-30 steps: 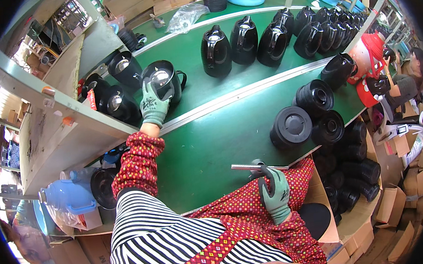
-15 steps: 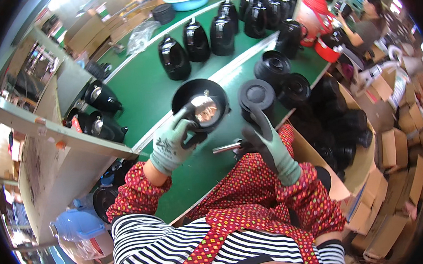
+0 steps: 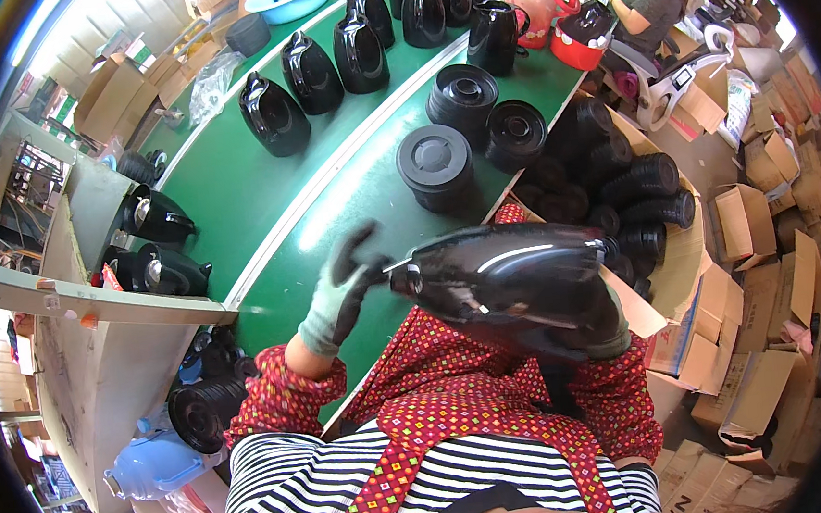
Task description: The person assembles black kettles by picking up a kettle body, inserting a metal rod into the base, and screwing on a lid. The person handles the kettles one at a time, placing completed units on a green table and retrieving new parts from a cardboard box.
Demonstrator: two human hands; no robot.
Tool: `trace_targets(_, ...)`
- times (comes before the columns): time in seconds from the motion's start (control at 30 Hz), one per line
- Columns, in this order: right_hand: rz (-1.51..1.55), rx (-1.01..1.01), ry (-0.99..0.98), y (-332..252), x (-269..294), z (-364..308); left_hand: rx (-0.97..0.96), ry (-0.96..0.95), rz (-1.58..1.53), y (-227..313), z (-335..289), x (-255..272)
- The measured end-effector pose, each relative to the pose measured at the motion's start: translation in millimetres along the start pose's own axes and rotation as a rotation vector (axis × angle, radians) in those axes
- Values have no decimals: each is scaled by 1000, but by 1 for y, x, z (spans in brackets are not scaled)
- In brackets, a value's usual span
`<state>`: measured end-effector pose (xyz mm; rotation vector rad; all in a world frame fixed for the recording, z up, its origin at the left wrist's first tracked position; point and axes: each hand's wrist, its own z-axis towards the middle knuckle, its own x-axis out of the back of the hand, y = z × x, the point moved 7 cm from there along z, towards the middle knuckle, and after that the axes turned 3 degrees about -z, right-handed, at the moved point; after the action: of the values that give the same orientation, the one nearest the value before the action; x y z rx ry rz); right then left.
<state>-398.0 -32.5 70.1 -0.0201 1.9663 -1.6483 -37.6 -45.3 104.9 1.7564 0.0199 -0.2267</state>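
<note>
A glossy black jug (image 3: pixel 508 273) lies on its side in the air in front of my lap, its narrow end toward the left. My right hand (image 3: pixel 611 323), in a green and dark glove, grips the wide end; most of its fingers are hidden behind the jug. Close by the narrow end, where a thin metal piece sticks out, my left hand (image 3: pixel 337 301) has its gloved fingers apart and holds nothing. Beyond the jug, a stack of round black parts (image 3: pixel 435 163) stands on the green work surface (image 3: pixel 331 224), beside two more black stacks (image 3: pixel 463 96) (image 3: pixel 516 132).
Several black jugs (image 3: pixel 311 71) stand in a row beyond the white divider strip (image 3: pixel 328 186). A carton (image 3: pixel 710 262) of black round parts is at my right. A metal frame (image 3: pixel 95 291) borders the left side. A co-worker (image 3: pixel 646 6) is at the far right.
The black jug has swung from end-on to lying sideways and moved right, toward me. My left hand has let go of it; my right hand has taken its wide end. The view has shifted.
</note>
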Motion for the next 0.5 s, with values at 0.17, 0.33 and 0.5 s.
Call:
trace_targets(0.17,-8,-135,-188,-29,-37,17,-72,-582,-279,-6,-3,-75)
trace_targets(0.33,-215,-228,-404,-63,-114,65,-8,-548,-297,-19,7,-89)
trace_targets(0.5,-853,305,-209,-71,-132,148,32,-365,-486,-30,9,-47)
